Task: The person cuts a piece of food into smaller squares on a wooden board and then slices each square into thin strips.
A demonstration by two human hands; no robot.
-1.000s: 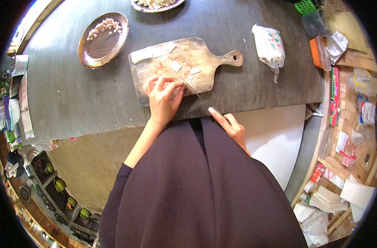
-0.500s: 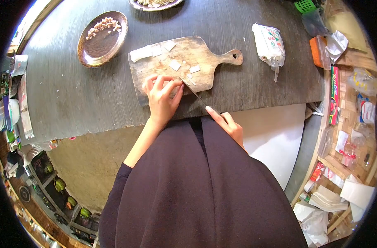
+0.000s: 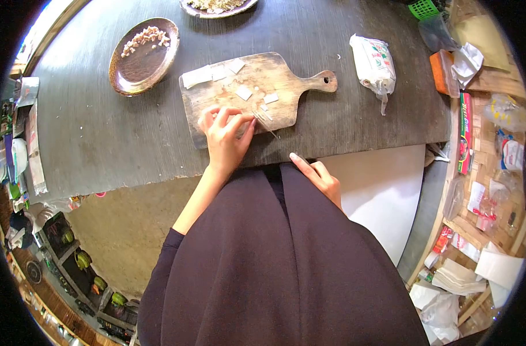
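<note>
Over the front edge of a wooden cutting board (image 3: 283, 109), my left hand (image 3: 223, 135) has its fingers bent and pinched together. Whatever lies under those fingertips is hidden. My right hand (image 3: 320, 179) grips a knife by its handle, low at the table's front edge. The knife blade (image 3: 265, 120), smeared by motion, points up and left to the board beside my left fingertips. Flat white square pieces (image 3: 243, 92) lie scattered on the board, with small bits (image 3: 264, 107) close to the blade. A longer white strip (image 3: 197, 76) rests at the board's far left corner.
Behind the board to the left sits a brown plate (image 3: 137, 81) with small diced pieces (image 3: 150, 37). Another plate (image 3: 217, 12) of pale shreds is at the back. A white plastic packet (image 3: 373, 64) lies right of the board; an orange-filled container (image 3: 442, 74) is near the right edge.
The knife blade has turned from sharp to blurred, and my right hand has shifted very slightly. My left hand and the white pieces stay nearly where they were.
</note>
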